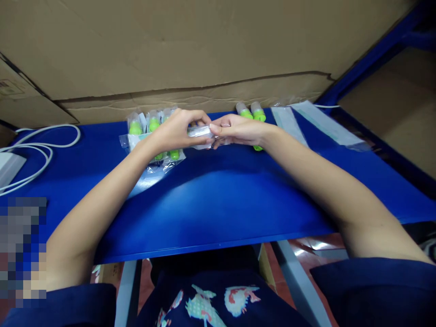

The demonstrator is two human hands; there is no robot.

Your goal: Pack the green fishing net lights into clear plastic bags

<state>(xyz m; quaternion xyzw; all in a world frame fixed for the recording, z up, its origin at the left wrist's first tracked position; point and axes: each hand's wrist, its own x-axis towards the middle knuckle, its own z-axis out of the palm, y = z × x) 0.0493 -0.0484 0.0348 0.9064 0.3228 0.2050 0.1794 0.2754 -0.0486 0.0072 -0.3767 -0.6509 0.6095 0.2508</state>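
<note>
Pinching a see-through packet (200, 132) between both hands here, and it's kind of a shiny little thing: clear, crinkly plastic with whitish glare streaks along it, long and narrow, lying roughly crosswise from one hand to the other. Whatever's inside is too blurred and covered by fingers for me to make out. The left hand (179, 129) has its end in a loose C-shaped grip, forefinger arched over the top and thumb along the lower side. The right hand (238, 129) is closed in tighter on the other end, thumb laid on the near face and fingers tucked underneath. So the packet sits right in the gap between the two hands, held above the blue tabletop (218, 204). Just left of the left hand, partly behind that wrist, there's a cluster of bagged lime-green bottles (135, 127) with clear tops. Just beyond the right hand are a couple of lime-green containers (258, 111) with frosted-looking caps, and further right of that hand lie two flat, pale plastic sleeves (289, 123). Well off to the left of the left hand there's a looped white cable (51, 147), and cardboard (204, 45) stands behind both hands.
</note>
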